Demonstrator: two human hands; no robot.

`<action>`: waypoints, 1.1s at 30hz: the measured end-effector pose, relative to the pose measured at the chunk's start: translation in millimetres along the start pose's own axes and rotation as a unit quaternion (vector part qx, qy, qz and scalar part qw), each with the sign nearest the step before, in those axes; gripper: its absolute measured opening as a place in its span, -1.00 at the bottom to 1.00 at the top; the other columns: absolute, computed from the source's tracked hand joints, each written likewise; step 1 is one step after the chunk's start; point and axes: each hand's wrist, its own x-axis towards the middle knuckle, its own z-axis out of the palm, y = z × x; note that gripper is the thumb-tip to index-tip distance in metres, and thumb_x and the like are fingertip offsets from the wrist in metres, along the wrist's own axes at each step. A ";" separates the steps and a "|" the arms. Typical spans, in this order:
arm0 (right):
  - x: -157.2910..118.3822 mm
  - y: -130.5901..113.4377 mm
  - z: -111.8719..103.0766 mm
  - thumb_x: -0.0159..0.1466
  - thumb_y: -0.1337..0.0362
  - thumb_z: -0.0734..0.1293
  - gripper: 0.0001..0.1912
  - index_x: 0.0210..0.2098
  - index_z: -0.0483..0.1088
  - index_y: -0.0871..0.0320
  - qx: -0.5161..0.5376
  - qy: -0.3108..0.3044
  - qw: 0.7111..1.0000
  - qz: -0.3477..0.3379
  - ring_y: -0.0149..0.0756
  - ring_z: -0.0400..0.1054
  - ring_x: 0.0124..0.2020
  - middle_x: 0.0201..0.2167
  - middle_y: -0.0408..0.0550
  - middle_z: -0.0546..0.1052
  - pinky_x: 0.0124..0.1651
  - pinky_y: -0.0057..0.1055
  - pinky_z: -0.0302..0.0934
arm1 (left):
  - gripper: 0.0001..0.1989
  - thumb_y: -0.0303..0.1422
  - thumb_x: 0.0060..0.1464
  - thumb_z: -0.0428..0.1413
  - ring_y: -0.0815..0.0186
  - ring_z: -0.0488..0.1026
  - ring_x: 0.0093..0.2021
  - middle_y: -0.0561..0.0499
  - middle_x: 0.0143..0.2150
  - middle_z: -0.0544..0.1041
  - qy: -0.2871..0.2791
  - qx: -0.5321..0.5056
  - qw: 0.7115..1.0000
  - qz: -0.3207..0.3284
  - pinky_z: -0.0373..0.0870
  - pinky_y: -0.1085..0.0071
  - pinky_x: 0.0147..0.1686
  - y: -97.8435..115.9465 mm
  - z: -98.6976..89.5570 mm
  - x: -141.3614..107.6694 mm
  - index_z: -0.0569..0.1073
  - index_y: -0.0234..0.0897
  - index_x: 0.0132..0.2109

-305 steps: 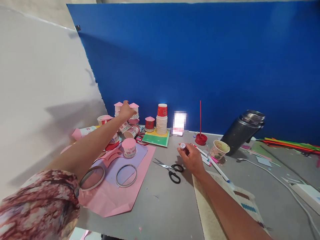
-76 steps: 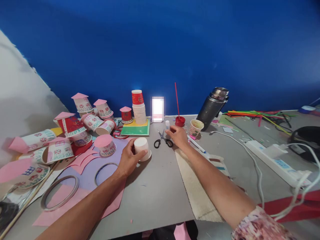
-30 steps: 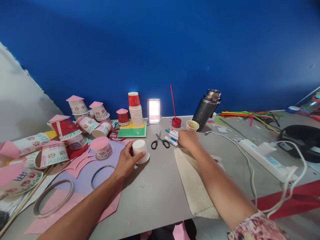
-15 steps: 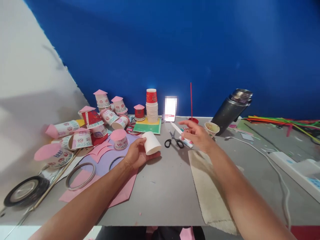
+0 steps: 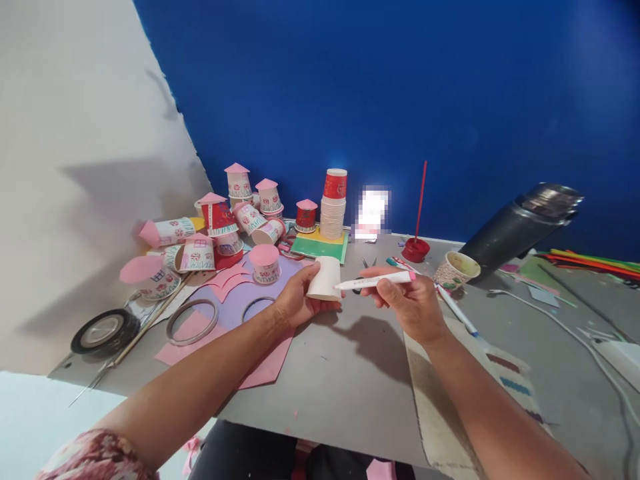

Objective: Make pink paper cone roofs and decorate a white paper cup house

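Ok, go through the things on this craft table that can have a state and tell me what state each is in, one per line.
White paper cup: on its side, held off the table in the left hand.
Marker: level, gripped in the right hand, its tip at the cup.
Scissors: lying flat, mostly hidden.
Stack of cups: upright, upside down.
Flask: leaning.
Patterned cup: upright, open.

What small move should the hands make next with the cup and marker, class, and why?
Probably bring the marker tip the last bit onto the cup wall. The left hand holds the plain white cup on its side above the table, and the right hand points the marker at it, tip right at the cup's edge. The other cups already carry drawings.
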 end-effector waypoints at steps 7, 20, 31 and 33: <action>-7.2 -5.8 10.8 0.28 0.18 0.39 -0.86 -0.29 0.51 0.12 -0.210 0.053 0.970 -0.108 -0.43 0.27 -0.60 -0.55 -0.18 0.51 -0.50 -0.46 0.17 | -0.68 -0.25 0.22 0.01 0.11 0.56 -0.37 -0.17 -0.31 0.57 0.028 -0.003 1.000 0.007 0.56 0.19 -0.42 -4.8 0.6 1.4 0.45 -0.41 -0.05; -6.7 -5.3 15.0 0.31 0.24 0.37 -0.90 -0.28 0.49 0.14 -0.294 0.036 0.934 -0.199 -0.47 0.29 -0.63 -0.49 -0.17 0.57 -0.51 -0.51 0.19 | -0.73 -0.27 0.18 0.05 0.22 0.49 -0.40 -0.13 -0.33 0.55 0.058 0.023 0.997 0.034 0.56 0.26 -0.44 -11.0 3.6 -0.2 0.50 -0.41 -0.14; -6.1 -5.5 15.0 0.31 0.27 0.36 -0.91 -0.29 0.48 0.15 -0.281 -0.003 0.937 -0.206 -0.48 0.28 -0.63 -0.49 -0.16 0.55 -0.52 -0.51 0.18 | -0.72 -0.26 0.15 0.08 0.19 0.50 -0.37 -0.12 -0.33 0.55 0.077 0.024 0.996 0.050 0.53 0.28 -0.42 -12.5 3.6 0.0 0.50 -0.39 -0.13; -5.8 -6.1 14.6 0.31 0.28 0.36 -0.91 -0.30 0.48 0.15 -0.283 -0.008 0.936 -0.210 -0.47 0.28 -0.63 -0.50 -0.17 0.54 -0.52 -0.51 0.18 | -0.73 -0.26 0.14 0.09 0.20 0.50 -0.37 -0.11 -0.34 0.54 0.085 0.021 0.995 0.053 0.53 0.28 -0.42 -12.6 3.7 0.0 0.50 -0.39 -0.13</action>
